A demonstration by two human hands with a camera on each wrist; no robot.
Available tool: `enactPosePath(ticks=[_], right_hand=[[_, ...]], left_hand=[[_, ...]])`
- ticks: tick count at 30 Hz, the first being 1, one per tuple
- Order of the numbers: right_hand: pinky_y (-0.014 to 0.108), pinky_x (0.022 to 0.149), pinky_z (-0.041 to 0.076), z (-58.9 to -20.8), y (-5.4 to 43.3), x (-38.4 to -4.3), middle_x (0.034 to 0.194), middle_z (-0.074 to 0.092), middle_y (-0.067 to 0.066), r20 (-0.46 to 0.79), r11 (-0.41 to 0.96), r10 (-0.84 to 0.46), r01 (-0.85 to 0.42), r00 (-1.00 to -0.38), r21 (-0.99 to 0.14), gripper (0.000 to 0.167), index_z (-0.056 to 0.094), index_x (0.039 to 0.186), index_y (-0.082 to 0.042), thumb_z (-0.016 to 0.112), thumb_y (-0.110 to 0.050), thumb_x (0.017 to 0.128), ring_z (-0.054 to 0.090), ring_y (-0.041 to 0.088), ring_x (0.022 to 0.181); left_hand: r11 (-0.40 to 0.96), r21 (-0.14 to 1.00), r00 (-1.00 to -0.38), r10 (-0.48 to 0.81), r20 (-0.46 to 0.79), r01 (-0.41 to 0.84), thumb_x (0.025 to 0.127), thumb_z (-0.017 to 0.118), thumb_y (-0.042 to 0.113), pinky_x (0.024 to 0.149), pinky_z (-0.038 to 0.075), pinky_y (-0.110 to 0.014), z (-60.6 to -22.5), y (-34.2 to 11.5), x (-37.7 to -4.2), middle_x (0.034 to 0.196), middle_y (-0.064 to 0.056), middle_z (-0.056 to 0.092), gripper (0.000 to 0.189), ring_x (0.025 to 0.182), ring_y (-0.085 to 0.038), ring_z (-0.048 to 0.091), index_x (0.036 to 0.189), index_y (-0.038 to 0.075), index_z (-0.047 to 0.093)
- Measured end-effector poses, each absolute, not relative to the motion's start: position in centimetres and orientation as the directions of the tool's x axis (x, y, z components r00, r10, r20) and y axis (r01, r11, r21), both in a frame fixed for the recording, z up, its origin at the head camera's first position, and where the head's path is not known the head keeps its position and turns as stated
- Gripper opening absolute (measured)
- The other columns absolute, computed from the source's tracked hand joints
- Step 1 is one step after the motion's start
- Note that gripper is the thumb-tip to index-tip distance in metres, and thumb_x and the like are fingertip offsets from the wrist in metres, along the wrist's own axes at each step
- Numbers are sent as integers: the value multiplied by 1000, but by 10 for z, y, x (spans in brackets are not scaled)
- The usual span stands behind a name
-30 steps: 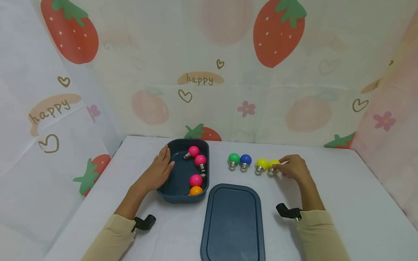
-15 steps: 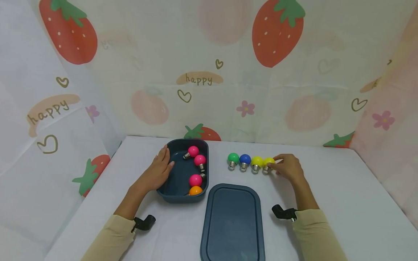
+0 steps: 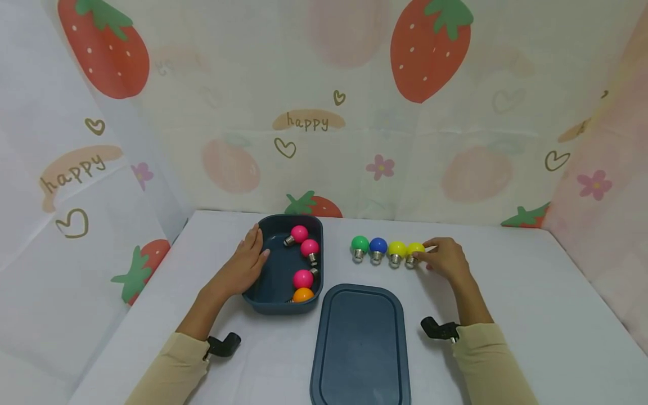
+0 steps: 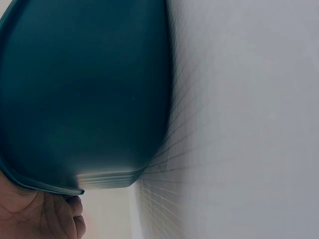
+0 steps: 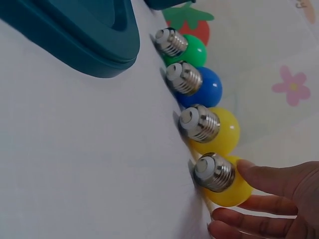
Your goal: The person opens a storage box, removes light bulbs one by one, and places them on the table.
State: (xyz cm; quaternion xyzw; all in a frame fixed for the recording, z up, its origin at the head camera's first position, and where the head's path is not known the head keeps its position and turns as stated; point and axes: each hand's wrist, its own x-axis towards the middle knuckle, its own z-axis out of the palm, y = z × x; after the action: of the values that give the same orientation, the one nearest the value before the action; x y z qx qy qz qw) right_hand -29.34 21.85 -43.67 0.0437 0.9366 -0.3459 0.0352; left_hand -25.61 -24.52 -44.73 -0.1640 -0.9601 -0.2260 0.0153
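Observation:
My left hand (image 3: 245,265) rests along the left rim of a dark blue box (image 3: 283,309), fingers straight. Inside the box lie three pink light bulbs, one of them a pink bulb (image 3: 310,247) near the right wall, and an orange bulb (image 3: 303,295) at the front. To the right, a row of bulbs runs across the table: a green bulb (image 3: 360,244), a blue bulb (image 3: 378,246), a yellow bulb (image 3: 397,249) and a second yellow bulb (image 5: 231,196) at the right end. My right hand (image 3: 448,259) pinches that end bulb, thumb against its globe.
A dark blue lid (image 3: 361,343) lies flat in front, between my forearms. The white table (image 3: 536,292) meets a strawberry-printed cloth (image 3: 425,157) at the back, with more cloth at both sides.
My right hand has slid the end yellow bulb leftward, and the other yellow bulb has shifted left beside the blue one. In the last half second little moves. The left hand stays put.

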Motion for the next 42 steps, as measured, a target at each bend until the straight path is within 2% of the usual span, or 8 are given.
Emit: enactPosePath(ticks=[25,32,38,42], right_hand=[[29,62,48,-430,226,-292,117,69,29,-96,762,29,84,-995,-642,54,62,131,8,73,-30,94,69,22,72],[32,65,51,-415,230,-286,119,67,30,-50,780,13,41,-999,-624,54,61,131,9,71,-31,95,73,33,85],[49,80,54,-406,229,-283,127,64,31,-50,814,27,51,-998,-578,57,61,132,6,70,-36,95,62,46,112],[55,85,52,-399,225,-280,129,63,30,-60,829,28,57,-998,-556,59,60,134,5,69,-38,95,58,48,118]], left_hand=[[845,427,-946,306,107,322,113,32,30,122,9,-60,-449,-246,-258,167,-26,0,65,155,-41,3,156,-13,8],[843,425,-943,312,112,330,113,32,28,121,9,-60,-447,-245,-257,167,-27,0,65,154,-41,3,156,-14,8],[840,431,-943,312,116,330,113,33,27,121,10,-61,-446,-244,-256,167,-27,1,64,154,-41,4,156,-14,9],[841,433,-945,307,110,324,113,33,28,121,9,-61,-446,-244,-256,167,-27,1,65,154,-41,4,156,-14,9]])
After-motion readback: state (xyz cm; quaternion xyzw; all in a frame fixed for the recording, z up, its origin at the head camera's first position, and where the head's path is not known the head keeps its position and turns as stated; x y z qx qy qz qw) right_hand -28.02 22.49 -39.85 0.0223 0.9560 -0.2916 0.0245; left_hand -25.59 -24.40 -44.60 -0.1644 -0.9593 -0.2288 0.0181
